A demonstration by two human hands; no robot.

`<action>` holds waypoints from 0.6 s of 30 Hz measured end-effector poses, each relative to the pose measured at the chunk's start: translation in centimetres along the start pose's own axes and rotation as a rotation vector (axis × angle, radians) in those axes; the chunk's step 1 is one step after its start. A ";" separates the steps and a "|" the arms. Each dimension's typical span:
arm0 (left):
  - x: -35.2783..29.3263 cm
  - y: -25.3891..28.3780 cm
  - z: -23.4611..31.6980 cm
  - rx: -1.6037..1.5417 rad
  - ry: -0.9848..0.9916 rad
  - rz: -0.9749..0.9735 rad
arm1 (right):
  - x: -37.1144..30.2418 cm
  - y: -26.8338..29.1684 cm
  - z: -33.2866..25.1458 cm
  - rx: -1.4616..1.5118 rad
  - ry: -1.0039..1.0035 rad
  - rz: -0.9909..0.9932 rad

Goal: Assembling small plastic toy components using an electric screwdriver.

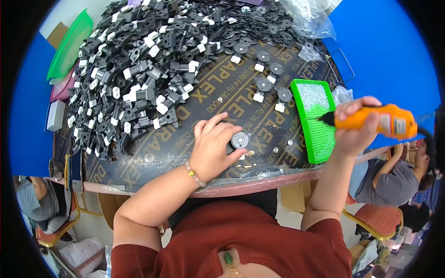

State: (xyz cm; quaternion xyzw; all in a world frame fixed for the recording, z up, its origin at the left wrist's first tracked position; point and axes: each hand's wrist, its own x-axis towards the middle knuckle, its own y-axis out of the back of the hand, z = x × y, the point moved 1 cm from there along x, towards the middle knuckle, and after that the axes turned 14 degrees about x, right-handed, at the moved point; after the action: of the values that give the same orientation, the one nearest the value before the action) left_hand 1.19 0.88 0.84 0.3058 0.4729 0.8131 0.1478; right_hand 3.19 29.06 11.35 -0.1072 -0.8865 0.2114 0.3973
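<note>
My left hand point(214, 144) rests on the dark board point(185, 153) and pins a small round black part point(240, 139) with thumb and fingers. My right hand point(356, 125) grips an orange electric screwdriver point(380, 119), held level, its black tip over a green perforated tray point(315, 121) that holds small silver screws in its far half. A few finished black round parts with white blocks point(264, 85) lie in a row beyond my left hand.
A large heap of black-and-white plastic parts point(139, 69) covers the far left of the board. Clear plastic bags point(308, 18) lie at the far right. A green dish point(69, 44) sits at the left edge. Other people sit at the lower left and right.
</note>
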 end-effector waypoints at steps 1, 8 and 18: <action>0.0 -0.1 -0.1 0.003 0.010 0.000 | -1.3 -2.0 0.3 0.029 -0.057 -0.085; -0.2 -0.3 -0.2 0.003 0.006 0.050 | -6.8 -7.9 5.2 0.227 -0.328 -0.322; -0.4 -0.4 -0.4 -0.004 -0.001 0.095 | -7.1 -8.6 6.1 0.275 -0.357 -0.227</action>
State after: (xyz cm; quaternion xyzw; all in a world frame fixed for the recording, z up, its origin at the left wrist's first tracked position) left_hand 1.27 0.62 0.21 0.3278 0.4561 0.8200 0.1098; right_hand 3.09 17.13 7.00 0.0871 -0.9118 0.2999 0.2665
